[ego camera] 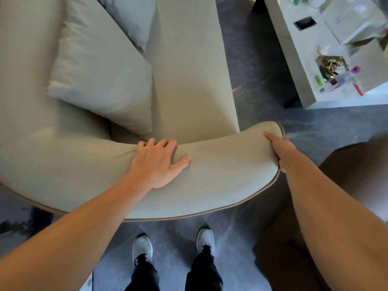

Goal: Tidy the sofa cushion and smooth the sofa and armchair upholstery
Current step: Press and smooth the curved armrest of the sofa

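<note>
We stood behind the armchair (189, 59), our left hand (156, 162) spread palm-down on its padded armrest (220, 175), fingers curled loosely into the upholstery. Our right hand (279, 150) gripped the armrest's rounded end, thumb on top and fingers wrapped out of sight. A cushion (100, 80) leaned against the armchair's backrest, beyond the armrest.
</note>
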`<action>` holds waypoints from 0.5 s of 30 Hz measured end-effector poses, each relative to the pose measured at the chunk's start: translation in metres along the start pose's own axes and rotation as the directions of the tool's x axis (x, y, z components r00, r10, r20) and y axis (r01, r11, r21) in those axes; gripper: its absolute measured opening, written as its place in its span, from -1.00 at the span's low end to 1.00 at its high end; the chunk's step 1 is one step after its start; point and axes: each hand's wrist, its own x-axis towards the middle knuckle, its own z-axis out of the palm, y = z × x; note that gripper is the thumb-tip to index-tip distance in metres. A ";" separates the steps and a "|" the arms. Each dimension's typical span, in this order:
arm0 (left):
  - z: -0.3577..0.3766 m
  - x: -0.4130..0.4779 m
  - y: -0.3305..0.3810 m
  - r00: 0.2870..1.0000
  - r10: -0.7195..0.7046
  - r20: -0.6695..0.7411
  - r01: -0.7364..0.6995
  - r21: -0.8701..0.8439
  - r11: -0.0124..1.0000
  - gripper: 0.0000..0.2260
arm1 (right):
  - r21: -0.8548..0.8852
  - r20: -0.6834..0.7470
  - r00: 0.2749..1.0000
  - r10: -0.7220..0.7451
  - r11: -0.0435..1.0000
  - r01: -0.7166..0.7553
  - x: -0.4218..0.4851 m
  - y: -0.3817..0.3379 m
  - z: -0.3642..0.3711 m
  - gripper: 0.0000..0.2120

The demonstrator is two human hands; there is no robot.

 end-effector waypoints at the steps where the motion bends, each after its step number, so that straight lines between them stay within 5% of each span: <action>1: -0.002 0.000 0.001 1.000 0.001 0.006 -0.001 0.006 1.000 -0.48 | 0.000 0.001 1.000 -0.007 1.000 0.007 0.000 -0.001 0.000 -0.15; 15: -0.004 -0.001 0.003 0.999 -0.029 0.044 0.025 0.101 0.995 -0.49 | -0.069 0.004 0.997 -0.083 0.994 0.083 -0.012 0.006 -0.001 -0.23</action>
